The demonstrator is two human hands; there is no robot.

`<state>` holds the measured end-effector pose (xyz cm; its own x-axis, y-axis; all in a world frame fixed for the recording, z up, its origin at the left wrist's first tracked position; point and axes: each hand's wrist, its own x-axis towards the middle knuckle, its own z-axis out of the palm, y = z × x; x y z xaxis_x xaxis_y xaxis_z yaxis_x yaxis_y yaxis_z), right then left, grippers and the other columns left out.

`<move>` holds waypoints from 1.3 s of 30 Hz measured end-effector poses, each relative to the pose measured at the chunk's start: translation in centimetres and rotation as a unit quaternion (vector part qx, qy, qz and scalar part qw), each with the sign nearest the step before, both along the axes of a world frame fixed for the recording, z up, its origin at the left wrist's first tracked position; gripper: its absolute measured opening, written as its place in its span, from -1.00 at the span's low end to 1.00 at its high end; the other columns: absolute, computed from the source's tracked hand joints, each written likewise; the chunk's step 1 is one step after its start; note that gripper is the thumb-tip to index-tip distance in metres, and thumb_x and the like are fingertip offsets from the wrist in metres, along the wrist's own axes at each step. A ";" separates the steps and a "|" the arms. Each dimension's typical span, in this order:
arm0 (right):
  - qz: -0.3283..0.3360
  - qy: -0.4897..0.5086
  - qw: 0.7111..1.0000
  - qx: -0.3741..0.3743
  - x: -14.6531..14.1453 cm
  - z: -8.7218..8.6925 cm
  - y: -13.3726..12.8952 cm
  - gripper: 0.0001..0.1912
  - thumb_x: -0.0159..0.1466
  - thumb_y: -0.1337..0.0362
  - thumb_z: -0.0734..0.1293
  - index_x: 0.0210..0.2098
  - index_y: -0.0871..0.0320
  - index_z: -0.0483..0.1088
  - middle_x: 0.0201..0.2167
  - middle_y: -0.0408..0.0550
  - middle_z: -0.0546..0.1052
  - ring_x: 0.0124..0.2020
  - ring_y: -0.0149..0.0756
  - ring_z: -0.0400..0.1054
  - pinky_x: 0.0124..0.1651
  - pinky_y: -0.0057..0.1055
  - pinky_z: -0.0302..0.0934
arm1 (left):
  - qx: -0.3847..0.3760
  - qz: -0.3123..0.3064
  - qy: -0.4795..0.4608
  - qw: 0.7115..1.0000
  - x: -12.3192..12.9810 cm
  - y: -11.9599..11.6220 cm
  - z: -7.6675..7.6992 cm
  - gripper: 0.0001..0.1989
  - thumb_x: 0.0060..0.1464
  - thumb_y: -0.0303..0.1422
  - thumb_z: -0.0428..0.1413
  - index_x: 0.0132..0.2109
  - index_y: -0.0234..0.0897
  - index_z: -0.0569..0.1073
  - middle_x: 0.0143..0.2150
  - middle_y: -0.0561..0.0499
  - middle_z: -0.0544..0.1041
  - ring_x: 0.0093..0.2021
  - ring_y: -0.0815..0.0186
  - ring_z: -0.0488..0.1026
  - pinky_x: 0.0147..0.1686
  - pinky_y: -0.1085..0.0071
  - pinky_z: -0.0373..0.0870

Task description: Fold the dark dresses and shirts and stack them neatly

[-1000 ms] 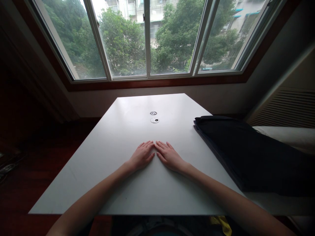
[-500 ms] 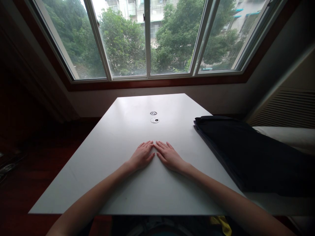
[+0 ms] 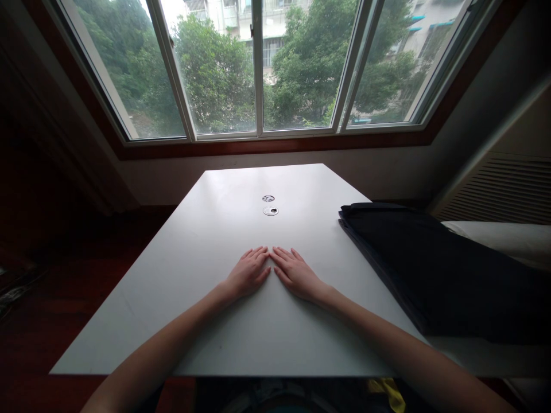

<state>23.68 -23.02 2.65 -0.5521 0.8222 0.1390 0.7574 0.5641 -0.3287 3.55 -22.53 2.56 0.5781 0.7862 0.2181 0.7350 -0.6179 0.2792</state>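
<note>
Left hand [image 3: 247, 273] and right hand [image 3: 296, 275] lie flat on a white table [image 3: 202, 229], palms down, in the middle from side to side and closer to the near edge than the far edge. The fingers [image 3: 260, 250] are loose and a little spread, and they hold nothing. The fingertips of the two hands come very close at the middle, but I cannot tell if they touch. Ahead of the hands, toward the far edge, two small round holes with metal rims [image 3: 270, 210] sit in the table top, one just behind the other, and the hands are not touching them. A big dark folded cloth [image 3: 413, 258] lies along the right edge of the table, well to the right of the right hand. A white cushion [image 3: 499, 241] is just past it. Beyond the far edge, a wide window [image 3: 258, 135] shows green trees [image 3: 215, 74] and a building [image 3: 271, 51]. Below the near edge is a yellow thing [image 3: 390, 394], too dark and cut off to tell what it is.
</note>
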 end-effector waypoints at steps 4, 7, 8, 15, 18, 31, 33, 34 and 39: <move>0.001 0.004 1.000 0.002 0.0 0.0 0.0 -0.44 0.41 0.16 0.03 0.36 0.17 0.06 0.36 0.03 0.10 0.39 -0.23 -0.08 0.40 -0.03 -0.26 | -0.002 0.001 -0.005 1.000 0.0 0.0 0.0 -0.54 0.29 -0.27 -0.08 0.27 -0.30 0.22 0.34 -0.16 0.23 0.35 0.18 0.13 0.34 0.12 0.03; 0.000 0.002 1.000 0.003 0.0 0.1 0.0 -0.44 0.41 0.16 0.02 0.36 0.18 0.07 0.36 0.03 0.10 0.39 -0.22 -0.07 0.40 -0.03 -0.26 | -0.004 0.000 -0.007 1.000 0.0 0.0 0.0 -0.53 0.28 -0.26 -0.08 0.28 -0.29 0.21 0.35 -0.16 0.22 0.35 0.17 0.13 0.34 0.11 0.03; 0.000 0.001 1.000 0.002 0.0 0.1 0.0 -0.44 0.41 0.15 0.02 0.36 0.18 0.07 0.36 0.03 0.10 0.39 -0.22 -0.07 0.40 -0.04 -0.25 | -0.004 0.000 -0.008 1.000 0.0 0.1 0.0 -0.53 0.28 -0.26 -0.08 0.28 -0.30 0.21 0.35 -0.16 0.23 0.35 0.17 0.13 0.34 0.11 0.04; 0.003 0.003 1.000 0.006 0.0 0.0 0.0 -0.44 0.41 0.16 0.03 0.36 0.14 0.07 0.36 0.04 0.10 0.39 -0.21 -0.07 0.40 -0.02 -0.24 | -0.001 0.002 -0.017 1.000 0.0 0.0 0.0 -0.56 0.27 -0.27 -0.07 0.25 -0.25 0.25 0.33 -0.14 0.25 0.34 0.19 0.15 0.34 0.11 0.05; 0.001 0.003 1.000 0.005 0.0 0.0 0.0 -0.45 0.41 0.16 0.03 0.35 0.15 0.08 0.36 0.04 0.10 0.39 -0.22 -0.07 0.40 -0.03 -0.24 | 0.000 0.001 -0.017 1.000 -0.1 0.0 0.0 -0.58 0.27 -0.27 -0.06 0.23 -0.26 0.26 0.33 -0.15 0.26 0.34 0.18 0.16 0.34 0.11 0.05; -0.001 0.002 1.000 0.005 0.0 -0.2 0.1 -0.44 0.41 0.15 0.03 0.34 0.18 0.10 0.36 0.06 0.11 0.39 -0.22 -0.07 0.40 -0.03 -0.25 | 0.001 -0.002 -0.006 1.000 0.0 0.0 0.0 -0.56 0.28 -0.27 -0.09 0.25 -0.27 0.24 0.34 -0.16 0.23 0.35 0.18 0.14 0.34 0.10 0.04; -0.002 0.000 1.000 0.004 0.0 -0.1 0.1 -0.44 0.41 0.15 0.03 0.35 0.18 0.09 0.36 0.06 0.11 0.39 -0.22 -0.07 0.40 -0.04 -0.25 | -0.001 0.000 0.002 1.000 0.0 -0.1 0.1 -0.54 0.29 -0.26 -0.10 0.27 -0.29 0.23 0.34 -0.17 0.23 0.36 0.17 0.13 0.34 0.11 0.04; -0.002 -0.001 1.000 0.003 0.0 -0.1 0.0 -0.43 0.41 0.15 0.03 0.35 0.18 0.08 0.36 0.05 0.10 0.39 -0.23 -0.07 0.40 -0.04 -0.25 | -0.002 0.000 0.006 1.000 0.1 -0.1 0.2 -0.53 0.29 -0.26 -0.11 0.28 -0.30 0.22 0.35 -0.17 0.22 0.36 0.17 0.12 0.34 0.11 0.03; -0.001 -0.003 1.000 0.000 -0.1 0.2 -0.1 -0.42 0.41 0.15 0.01 0.37 0.19 0.04 0.37 0.01 0.08 0.39 -0.23 -0.09 0.41 -0.05 -0.27 | 0.002 -0.003 0.018 1.000 0.1 -0.1 0.2 -0.51 0.30 -0.25 -0.13 0.31 -0.31 0.19 0.36 -0.16 0.20 0.37 0.16 0.11 0.34 0.12 0.02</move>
